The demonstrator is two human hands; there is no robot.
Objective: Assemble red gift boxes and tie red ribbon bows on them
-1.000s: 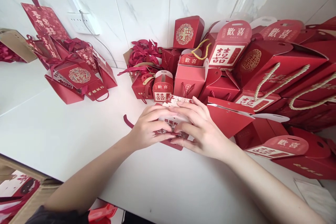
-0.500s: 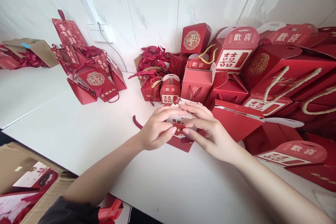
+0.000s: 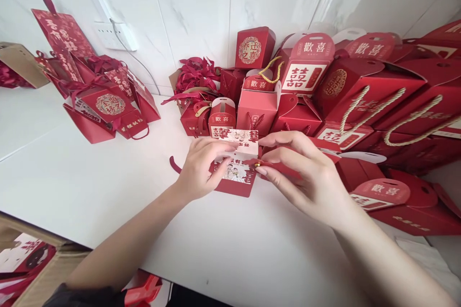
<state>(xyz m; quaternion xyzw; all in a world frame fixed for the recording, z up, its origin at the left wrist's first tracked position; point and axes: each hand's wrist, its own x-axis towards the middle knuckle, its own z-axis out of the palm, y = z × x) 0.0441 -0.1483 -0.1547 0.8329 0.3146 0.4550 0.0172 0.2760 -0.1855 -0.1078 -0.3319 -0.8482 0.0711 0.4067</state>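
Observation:
A small red and white gift box (image 3: 237, 169) with printed figures lies on the white table (image 3: 108, 187) in front of me. My left hand (image 3: 201, 165) grips its left side, fingers curled over the top flap. My right hand (image 3: 306, 172) is just right of the box, thumb and forefinger pinched on a small gold bead at the end of a red ribbon (image 3: 268, 165) that runs off the box's right side. A short loop of red ribbon (image 3: 175, 165) pokes out at the box's left.
A heap of red gift boxes and rope-handled bags (image 3: 360, 91) fills the right and back. Smaller boxes and loose red ribbons (image 3: 196, 74) sit behind the hands. Another cluster of red bags (image 3: 104, 103) stands at the left. A cardboard carton (image 3: 32, 268) is below the table edge.
My right hand has drawn back to the right, pulling the ribbon with the gold bead out from the box. The box's printed front has come into view.

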